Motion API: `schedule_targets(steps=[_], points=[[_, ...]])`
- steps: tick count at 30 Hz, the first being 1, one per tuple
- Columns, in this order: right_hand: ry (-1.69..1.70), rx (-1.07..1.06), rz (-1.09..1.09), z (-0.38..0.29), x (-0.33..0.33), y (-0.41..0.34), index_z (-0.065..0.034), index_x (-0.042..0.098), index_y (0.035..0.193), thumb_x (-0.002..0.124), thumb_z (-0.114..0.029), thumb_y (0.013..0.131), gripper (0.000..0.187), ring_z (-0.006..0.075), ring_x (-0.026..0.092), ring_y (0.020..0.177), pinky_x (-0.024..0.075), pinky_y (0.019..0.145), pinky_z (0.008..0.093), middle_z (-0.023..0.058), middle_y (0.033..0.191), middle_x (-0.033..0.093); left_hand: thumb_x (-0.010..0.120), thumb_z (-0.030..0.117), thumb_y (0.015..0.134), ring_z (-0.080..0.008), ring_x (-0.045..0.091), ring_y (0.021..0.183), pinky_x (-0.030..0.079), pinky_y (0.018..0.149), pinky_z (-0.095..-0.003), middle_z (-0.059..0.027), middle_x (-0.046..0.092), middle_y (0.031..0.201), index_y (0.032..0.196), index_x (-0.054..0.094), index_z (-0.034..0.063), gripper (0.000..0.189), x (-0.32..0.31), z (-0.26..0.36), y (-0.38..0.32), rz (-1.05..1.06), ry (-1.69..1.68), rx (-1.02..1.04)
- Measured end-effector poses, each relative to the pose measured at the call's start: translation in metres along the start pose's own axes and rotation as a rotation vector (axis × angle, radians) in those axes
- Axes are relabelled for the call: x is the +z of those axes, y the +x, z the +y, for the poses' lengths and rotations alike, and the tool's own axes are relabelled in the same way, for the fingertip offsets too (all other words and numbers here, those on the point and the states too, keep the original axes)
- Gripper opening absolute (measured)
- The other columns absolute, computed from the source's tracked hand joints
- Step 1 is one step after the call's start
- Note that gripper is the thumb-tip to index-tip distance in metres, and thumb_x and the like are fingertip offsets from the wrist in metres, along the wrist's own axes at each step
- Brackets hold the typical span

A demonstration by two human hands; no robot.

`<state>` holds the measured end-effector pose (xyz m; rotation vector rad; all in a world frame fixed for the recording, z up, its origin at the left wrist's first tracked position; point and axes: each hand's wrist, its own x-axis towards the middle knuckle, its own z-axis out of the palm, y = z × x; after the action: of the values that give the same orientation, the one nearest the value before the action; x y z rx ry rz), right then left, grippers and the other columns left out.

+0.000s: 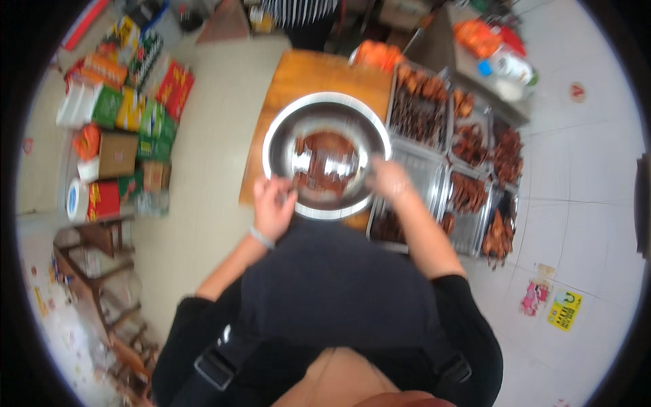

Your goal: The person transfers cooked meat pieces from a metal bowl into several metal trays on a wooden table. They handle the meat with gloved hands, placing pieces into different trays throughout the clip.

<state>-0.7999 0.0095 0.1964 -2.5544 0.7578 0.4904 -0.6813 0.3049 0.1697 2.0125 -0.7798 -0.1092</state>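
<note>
A large round stainless steel bowl stands on a wooden table in front of me. Inside it lies reddish-brown food or sauce, blurred, with shiny reflections across the middle. My left hand has its fingers and thumb at the bowl's lower left rim, gripping it. At the opposite side, my right hand reaches over the right rim; motion blur hides its fingertips and whatever they may hold.
To the right, metal trays hold dark cooked meats. An orange plastic bag sits behind them. Stacked cartons and wooden stools stand at the left. A person in a striped garment stands beyond the table.
</note>
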Motion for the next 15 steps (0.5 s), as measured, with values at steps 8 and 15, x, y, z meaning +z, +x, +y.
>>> schedule_targets(steps=[8, 15], points=[[-0.165, -0.141, -0.202, -0.061, 0.042, 0.026, -0.0090, 0.062, 0.126, 0.077, -0.023, 0.079, 0.051, 0.0385, 0.064, 0.113, 0.0527, 0.097, 0.0469, 0.0205, 0.125, 0.062, 0.073, 0.002, 0.089, -0.0109, 0.058, 0.096, 0.054, 0.082, -0.0240, -0.0081, 0.043, 0.125, 0.116, 0.065, 0.0033, 0.028, -0.019, -0.029, -0.015, 0.043, -0.223, -0.229], [-0.346, -0.150, -0.081, -0.084, 0.104, 0.060, -0.0073, 0.063, 0.123, 0.076, -0.027, 0.085, 0.045, 0.0361, 0.068, 0.111, 0.0562, 0.092, 0.0440, 0.0223, 0.120, 0.066, 0.076, 0.007, 0.086, -0.0129, 0.059, 0.095, 0.051, 0.080, -0.0271, -0.0076, 0.045, 0.123, 0.113, 0.068, 0.0078, 0.028, -0.038, -0.041, -0.019, 0.113, -0.247, -0.261]])
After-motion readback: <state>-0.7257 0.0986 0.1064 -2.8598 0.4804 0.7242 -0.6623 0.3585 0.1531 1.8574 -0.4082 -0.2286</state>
